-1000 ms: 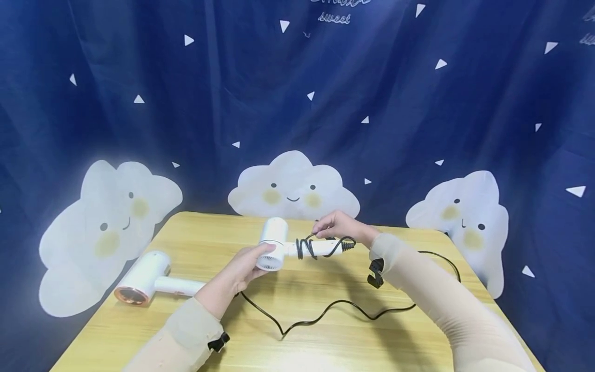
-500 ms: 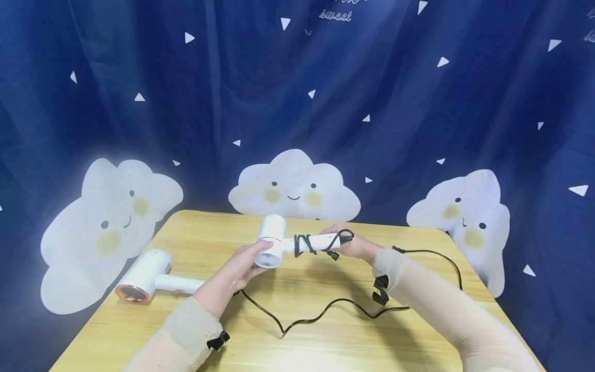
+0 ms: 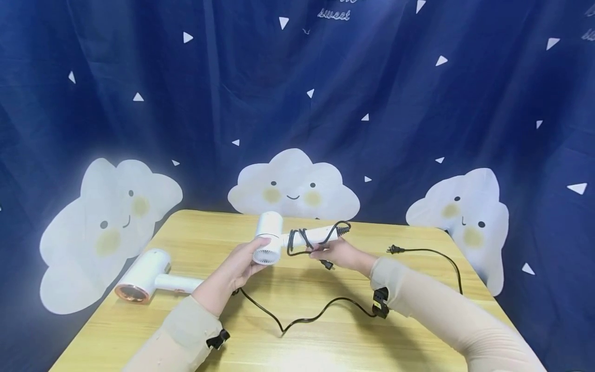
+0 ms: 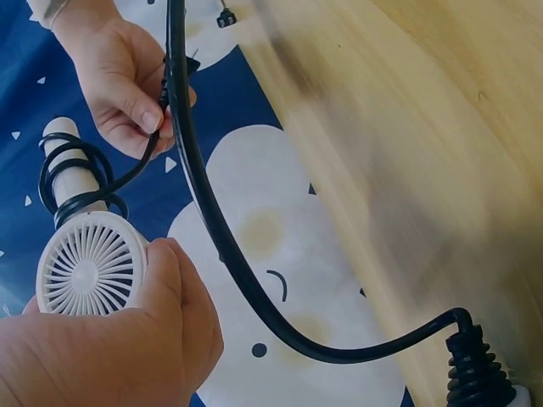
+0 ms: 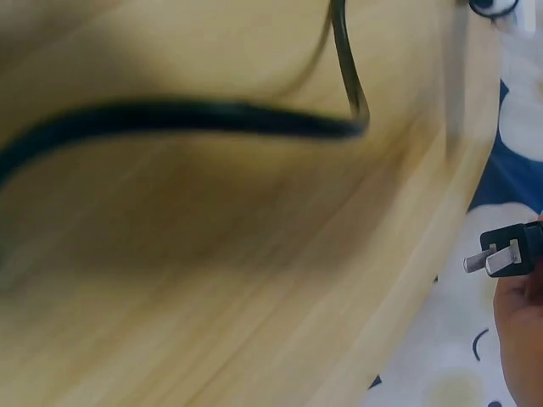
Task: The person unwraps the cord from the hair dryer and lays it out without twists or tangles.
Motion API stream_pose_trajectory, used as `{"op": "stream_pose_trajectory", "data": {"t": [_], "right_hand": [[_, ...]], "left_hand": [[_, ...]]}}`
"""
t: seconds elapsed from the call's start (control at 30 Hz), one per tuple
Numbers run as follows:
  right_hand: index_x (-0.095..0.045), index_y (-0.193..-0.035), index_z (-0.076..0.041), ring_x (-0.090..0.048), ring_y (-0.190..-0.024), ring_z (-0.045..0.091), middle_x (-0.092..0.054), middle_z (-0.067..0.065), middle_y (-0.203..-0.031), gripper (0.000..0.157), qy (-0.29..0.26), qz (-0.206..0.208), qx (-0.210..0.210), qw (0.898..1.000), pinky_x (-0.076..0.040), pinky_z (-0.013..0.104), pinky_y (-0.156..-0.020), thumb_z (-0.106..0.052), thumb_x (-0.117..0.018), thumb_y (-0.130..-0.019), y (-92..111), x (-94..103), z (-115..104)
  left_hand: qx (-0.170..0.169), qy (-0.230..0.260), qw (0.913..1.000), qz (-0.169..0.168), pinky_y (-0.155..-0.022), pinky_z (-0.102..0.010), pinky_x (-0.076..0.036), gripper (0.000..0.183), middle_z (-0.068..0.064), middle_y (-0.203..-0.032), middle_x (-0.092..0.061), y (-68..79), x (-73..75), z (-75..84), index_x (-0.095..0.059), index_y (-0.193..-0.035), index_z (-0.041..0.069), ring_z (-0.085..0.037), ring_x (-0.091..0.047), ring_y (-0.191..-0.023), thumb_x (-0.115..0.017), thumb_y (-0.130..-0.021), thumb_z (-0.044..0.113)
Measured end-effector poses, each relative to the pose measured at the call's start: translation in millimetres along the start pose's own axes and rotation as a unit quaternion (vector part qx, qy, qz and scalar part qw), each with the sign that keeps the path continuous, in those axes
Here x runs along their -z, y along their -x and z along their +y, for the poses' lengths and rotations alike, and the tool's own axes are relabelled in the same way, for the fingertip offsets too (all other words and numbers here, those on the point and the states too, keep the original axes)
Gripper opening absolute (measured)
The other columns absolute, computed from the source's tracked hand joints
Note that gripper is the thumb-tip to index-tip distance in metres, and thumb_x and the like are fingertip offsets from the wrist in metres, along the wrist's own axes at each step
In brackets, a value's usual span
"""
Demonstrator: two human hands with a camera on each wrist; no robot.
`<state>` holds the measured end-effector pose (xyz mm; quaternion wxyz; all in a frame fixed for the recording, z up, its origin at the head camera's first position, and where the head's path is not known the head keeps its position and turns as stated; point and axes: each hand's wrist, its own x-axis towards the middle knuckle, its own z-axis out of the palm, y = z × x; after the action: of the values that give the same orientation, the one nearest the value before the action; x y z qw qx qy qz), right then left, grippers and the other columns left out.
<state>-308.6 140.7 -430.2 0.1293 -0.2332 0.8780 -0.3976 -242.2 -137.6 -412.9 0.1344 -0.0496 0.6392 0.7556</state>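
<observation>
In the head view, a white hair dryer point(image 3: 269, 227) is held up at the centre of the frame above a wooden table point(image 3: 209, 232), its handle point(image 3: 318, 235) pointing right. The left hand point(image 3: 240, 263) grasps the dryer's head with curled fingers; the right hand point(image 3: 343, 254), right of centre, pinches the black cord point(image 4: 127, 180) near its two-pronged plug point(image 5: 506, 252). The cord loops around the handle. At lower left lies another white dryer point(image 3: 145, 276) with a copper-coloured rim. On the dark blue curtain point(image 3: 260, 67), white cursive lettering at top centre reads "sweet", below a cut-off line
</observation>
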Motion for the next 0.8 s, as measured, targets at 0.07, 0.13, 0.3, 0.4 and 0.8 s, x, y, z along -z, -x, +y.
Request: {"op": "stream_pose_trajectory", "data": {"t": [0.07, 0.13, 0.3, 0.4, 0.8], "right_hand": [[-0.077, -0.11, -0.015, -0.063, -0.118, 0.023, -0.073, 0.002, -0.116, 0.025, 0.003, -0.001, -0.013, 1.0, -0.048, 0.041, -0.103, -0.032, -0.072, -0.093, 2.6, -3.9, -2.1], [-0.077, -0.11, -0.011, -0.066, -0.112, 0.023, -0.074, 0.004, -0.112, 0.023, -0.008, -0.005, 0.006, 1.0, -0.051, 0.039, -0.098, -0.027, -0.071, -0.094, 4.9, -7.2, -4.4], [-0.075, -0.108, -0.004, -0.068, -0.088, 0.013, -0.075, 0.008, -0.1, 0.017, -0.019, -0.014, 0.087, 0.996, -0.057, 0.028, -0.081, -0.012, -0.072, -0.093, 9.0, -13.5, -9.8], [-0.075, -0.108, -0.003, -0.067, -0.09, 0.009, -0.074, 0.011, -0.105, 0.017, -0.02, -0.027, 0.103, 0.994, -0.055, 0.024, -0.081, -0.011, -0.072, -0.093, 11.6, -15.9, -13.0], [-0.077, -0.098, -0.009, -0.064, -0.079, 0.005, -0.074, 0.0, -0.089, 0.009, 0.011, -0.065, 0.127, 0.99, -0.055, 0.024, -0.074, -0.006, -0.073, -0.091, 25.6, -23.4, -37.3]], "left_hand": [[0.001, 0.001, 1.0, 0.001, -0.103, -0.036, -0.048, 0.066, -0.02, -0.126, -0.054, 0.0, 0.2, 0.2, -0.041, -0.14, -0.01, -0.025, -0.061, -0.108, -0.061, -0.096, 0.034], [0.0, 0.001, 1.0, 0.001, -0.104, -0.036, -0.048, 0.066, -0.02, -0.127, -0.053, -0.2, 0.6, 0.3, -0.041, -0.141, -0.01, -0.025, -0.061, -0.109, -0.061, -0.096, 0.035], [-0.003, 0.006, 1.0, 0.007, -0.102, -0.034, -0.049, 0.065, -0.019, -0.126, -0.054, -0.7, 1.9, 1.3, -0.041, -0.14, -0.009, -0.024, -0.061, -0.108, -0.061, -0.096, 0.035], [-0.005, 0.008, 0.9999, 0.008, -0.102, -0.034, -0.049, 0.065, -0.019, -0.126, -0.054, -1.0, 2.2, 2.2, -0.042, -0.14, -0.009, -0.023, -0.061, -0.107, -0.061, -0.096, 0.034], [-0.004, -0.001, 0.9999, 0.01, -0.1, -0.032, -0.05, 0.061, -0.018, -0.125, -0.055, -3.5, 1.8, -1.6, -0.046, -0.137, -0.008, -0.024, -0.06, -0.109, -0.062, -0.096, 0.034]]}}
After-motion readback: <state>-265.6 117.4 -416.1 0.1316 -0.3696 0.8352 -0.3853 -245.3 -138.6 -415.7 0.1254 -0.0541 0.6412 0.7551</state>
